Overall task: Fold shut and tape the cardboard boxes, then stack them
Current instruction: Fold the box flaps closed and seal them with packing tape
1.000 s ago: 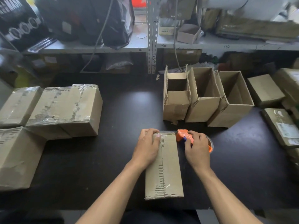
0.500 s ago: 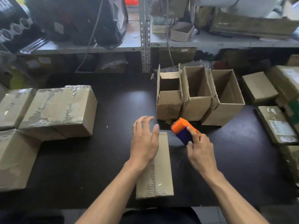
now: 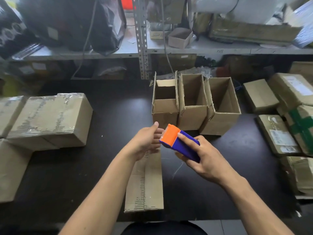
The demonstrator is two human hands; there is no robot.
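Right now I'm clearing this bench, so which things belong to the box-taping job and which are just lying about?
Job:
- tape dispenser, held by right hand
- left hand, open beside it
- closed box at front
- three open boxes
- taped boxes

Lying about:
- labelled parcels
- shelf clutter, including a small open carton

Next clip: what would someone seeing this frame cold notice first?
The orange-and-blue tape dispenser, gripped in the right hand at centre, above the black table. The left hand reaches open toward its orange end, over a closed box lying at the near edge. Behind stand three open boxes in a row; taped boxes sit at left.
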